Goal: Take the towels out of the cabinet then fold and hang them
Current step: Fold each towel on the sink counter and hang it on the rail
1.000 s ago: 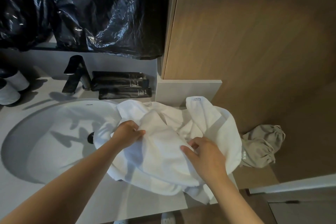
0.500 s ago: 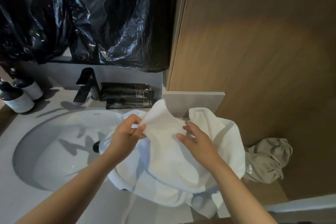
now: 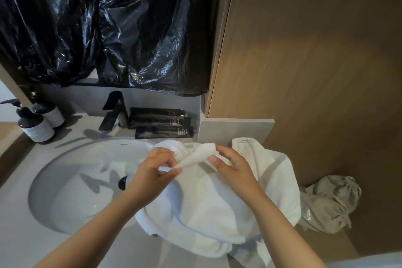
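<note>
Presently: towel (image 3: 208, 209), heaped at right edge of counter (image 3: 21, 235); its raised fold runs crosswise between left hand (image 3: 156, 169) and right hand (image 3: 232, 167), each pinching it, equally near.

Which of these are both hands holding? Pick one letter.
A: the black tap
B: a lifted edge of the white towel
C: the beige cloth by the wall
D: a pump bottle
B: the left hand and the right hand each pinch the same raised fold of the white towel, and neither touches anything else.
</note>
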`<state>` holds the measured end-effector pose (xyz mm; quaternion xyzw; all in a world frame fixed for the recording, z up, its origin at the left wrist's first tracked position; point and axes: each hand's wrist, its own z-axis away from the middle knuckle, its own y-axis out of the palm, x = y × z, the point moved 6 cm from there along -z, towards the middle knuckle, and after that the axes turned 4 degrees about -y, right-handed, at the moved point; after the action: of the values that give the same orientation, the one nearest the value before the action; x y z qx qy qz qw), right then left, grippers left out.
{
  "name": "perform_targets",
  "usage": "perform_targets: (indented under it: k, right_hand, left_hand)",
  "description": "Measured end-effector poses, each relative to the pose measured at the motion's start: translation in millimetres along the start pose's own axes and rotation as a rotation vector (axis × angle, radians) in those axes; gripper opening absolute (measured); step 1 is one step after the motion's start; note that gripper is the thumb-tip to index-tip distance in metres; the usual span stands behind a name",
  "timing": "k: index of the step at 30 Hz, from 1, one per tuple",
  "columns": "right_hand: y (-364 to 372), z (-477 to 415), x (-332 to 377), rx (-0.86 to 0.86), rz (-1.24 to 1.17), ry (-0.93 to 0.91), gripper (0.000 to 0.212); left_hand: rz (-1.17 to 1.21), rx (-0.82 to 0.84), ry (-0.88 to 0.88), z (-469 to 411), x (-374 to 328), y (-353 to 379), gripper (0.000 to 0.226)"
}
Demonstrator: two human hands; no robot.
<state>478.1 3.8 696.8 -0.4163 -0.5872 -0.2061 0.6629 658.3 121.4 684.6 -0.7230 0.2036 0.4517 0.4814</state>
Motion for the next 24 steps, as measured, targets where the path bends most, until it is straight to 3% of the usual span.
perform_targets:
  k: [4, 9, 11, 16, 18, 24]
  right_hand:
    - [0.1, -1.9, 11.4, -0.07, -0.12, -0.057, 0.009]
    - [1.3, -1.1, 36.7, -0.017, -0.003, -0.203, 0.017]
    - [1.4, -0.6, 47.3, 0.001, 0.028, -0.236, 0.016]
    - [-3.1, -1.6, 66.6, 0.02, -0.004, -0.281, 0.021]
    - [-6.7, -1.4, 68.8, 0.012, -0.021, -0.28, 0.02]
    - [-14.2, 3.3, 62.4, 0.021, -0.073, -0.224, 0.023]
  left_hand:
    - [0.008, 0.049, 0.018, 0.9, -5.9, 0.5, 0.015]
    - [-0.049, 0.093, -0.074, -16.3, -23.3, -9.6, 0.038]
    - [-0.048, 0.147, 0.008, -24.8, -46.3, -10.6, 0.043]
    - [0.056, 0.215, 0.093, -36.4, -87.0, -8.5, 0.02]
    - [0.06, 0.207, 0.128, -38.9, -94.6, -9.4, 0.009]
    - [-0.008, 0.021, 0.179, -51.3, -99.8, -25.6, 0.016]
